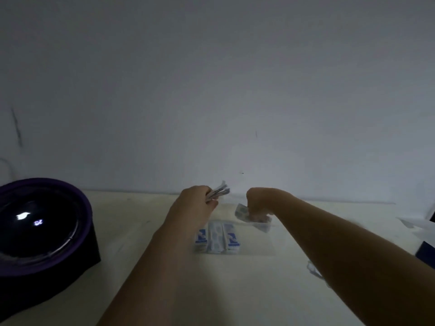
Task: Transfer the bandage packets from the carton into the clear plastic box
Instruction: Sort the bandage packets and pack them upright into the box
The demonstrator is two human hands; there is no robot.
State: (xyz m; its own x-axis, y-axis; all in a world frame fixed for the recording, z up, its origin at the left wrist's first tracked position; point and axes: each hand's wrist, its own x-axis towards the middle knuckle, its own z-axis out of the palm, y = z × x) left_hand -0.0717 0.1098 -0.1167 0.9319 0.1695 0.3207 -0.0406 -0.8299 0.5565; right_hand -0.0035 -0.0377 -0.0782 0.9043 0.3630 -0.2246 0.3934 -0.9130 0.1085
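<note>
Dimly, the left hand [190, 205] grips a packet stack [220, 191]; right hand [257, 200] fingers pinch a single packet [242, 211]; blue print unreadable.

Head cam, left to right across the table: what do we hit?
Dark round purple-rimmed object → left hand gripping a bundle of bandage packets → right hand holding a packet → dark blue object at the right edge.
</note>
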